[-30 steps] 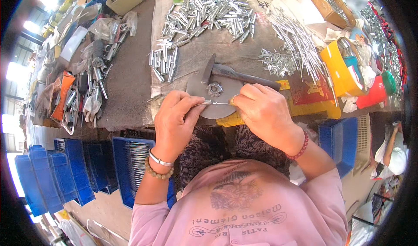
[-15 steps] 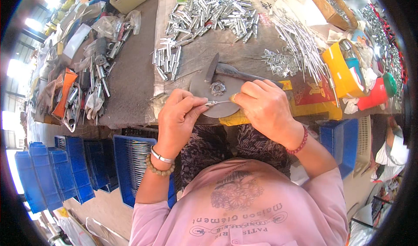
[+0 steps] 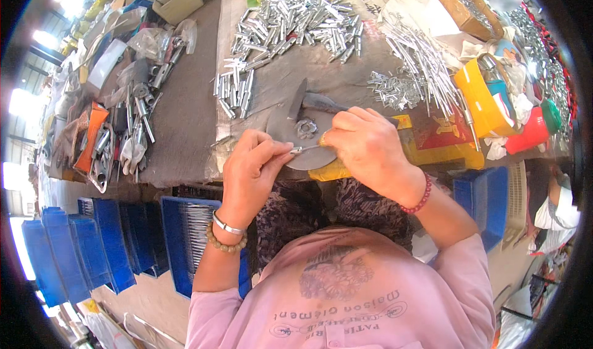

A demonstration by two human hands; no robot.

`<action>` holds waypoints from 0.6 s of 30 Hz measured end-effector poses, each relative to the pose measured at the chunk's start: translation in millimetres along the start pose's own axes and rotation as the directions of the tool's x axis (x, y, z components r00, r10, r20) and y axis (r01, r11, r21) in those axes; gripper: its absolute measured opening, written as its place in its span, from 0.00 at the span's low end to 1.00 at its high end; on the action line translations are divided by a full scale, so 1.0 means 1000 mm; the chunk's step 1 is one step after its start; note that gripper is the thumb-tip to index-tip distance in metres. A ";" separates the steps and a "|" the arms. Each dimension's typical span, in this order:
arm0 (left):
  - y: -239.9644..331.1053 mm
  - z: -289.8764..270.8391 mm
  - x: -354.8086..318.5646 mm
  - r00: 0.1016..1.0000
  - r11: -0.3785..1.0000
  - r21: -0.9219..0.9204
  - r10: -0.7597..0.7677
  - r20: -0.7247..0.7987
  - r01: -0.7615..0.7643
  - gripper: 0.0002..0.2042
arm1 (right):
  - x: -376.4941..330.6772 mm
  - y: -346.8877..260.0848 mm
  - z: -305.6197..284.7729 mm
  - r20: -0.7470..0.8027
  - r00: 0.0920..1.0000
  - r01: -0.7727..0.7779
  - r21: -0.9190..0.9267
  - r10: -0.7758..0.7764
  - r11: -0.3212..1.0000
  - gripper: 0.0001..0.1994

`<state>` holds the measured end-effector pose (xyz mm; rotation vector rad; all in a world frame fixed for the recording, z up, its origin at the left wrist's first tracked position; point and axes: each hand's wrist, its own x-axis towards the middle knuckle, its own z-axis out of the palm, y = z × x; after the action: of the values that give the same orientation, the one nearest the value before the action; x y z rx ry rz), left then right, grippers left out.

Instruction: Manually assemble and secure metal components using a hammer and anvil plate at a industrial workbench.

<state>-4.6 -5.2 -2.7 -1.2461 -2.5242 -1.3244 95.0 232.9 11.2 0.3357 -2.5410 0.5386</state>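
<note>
My left hand (image 3: 253, 170) pinches a short silvery metal fitting (image 3: 297, 150) between thumb and fingertips. Close beside it, my right hand (image 3: 372, 156) is closed on a thin metal rod (image 3: 312, 147), whose end meets the fitting; how far it goes in is too small to tell. Both hands are just above a round grey metal plate (image 3: 318, 159) at the table's front edge. Behind them on the plate lies a flower-shaped metal piece (image 3: 305, 128). A hammer (image 3: 298, 99) rests beyond it, its handle partly covered by my right hand.
A heap of metal tubes (image 3: 293, 25) lies at the back, with a smaller group of tubes (image 3: 235, 92) nearer. To the right are long thin rods (image 3: 426, 65), small fittings (image 3: 395, 89) and a yellow container (image 3: 482, 99). Tools (image 3: 139, 105) crowd the left; blue crates (image 3: 176, 244) stand below.
My right hand has shifted slightly left, toward my left hand, and covers more of the hammer's handle. The fitting and rod stay pinched. The whole view has moved a little.
</note>
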 end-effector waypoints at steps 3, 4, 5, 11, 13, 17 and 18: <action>0.002 -0.002 -0.001 1.000 0.999 0.039 0.019 0.011 -0.020 0.10 | 0.001 0.000 0.005 0.033 0.999 -0.016 0.023 0.015 1.000 0.02; 0.003 -0.003 -0.001 1.000 0.999 0.046 0.007 0.017 -0.008 0.10 | 0.002 -0.001 0.005 0.028 0.999 -0.029 0.035 0.028 0.999 0.02; 0.004 -0.003 -0.001 1.000 0.999 0.037 0.018 0.016 -0.019 0.10 | 0.001 -0.002 0.005 0.026 0.999 -0.030 0.021 0.030 0.999 0.02; 0.007 -0.003 -0.001 1.000 0.997 0.080 0.015 0.004 -0.015 0.10 | -0.002 0.024 -0.013 -0.141 0.985 -0.096 -0.007 0.094 0.995 0.05; 0.009 -0.003 -0.002 1.000 0.996 0.086 0.018 -0.005 -0.017 0.10 | -0.002 0.052 -0.030 -0.163 0.954 -0.264 -0.069 0.250 0.962 0.07; 0.008 -0.002 -0.002 1.000 0.996 0.087 0.021 -0.007 -0.021 0.10 | -0.001 0.079 -0.037 -0.085 0.915 -0.404 -0.187 0.395 0.895 0.05; 0.007 -0.002 -0.002 1.000 0.996 0.086 0.022 -0.009 -0.021 0.10 | 0.000 0.082 -0.035 -0.060 0.915 -0.403 -0.210 0.400 0.891 0.05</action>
<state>1.3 -5.9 2.6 -1.2435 -2.5243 -1.2003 83.2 321.1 13.4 -0.2830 -2.6307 0.3980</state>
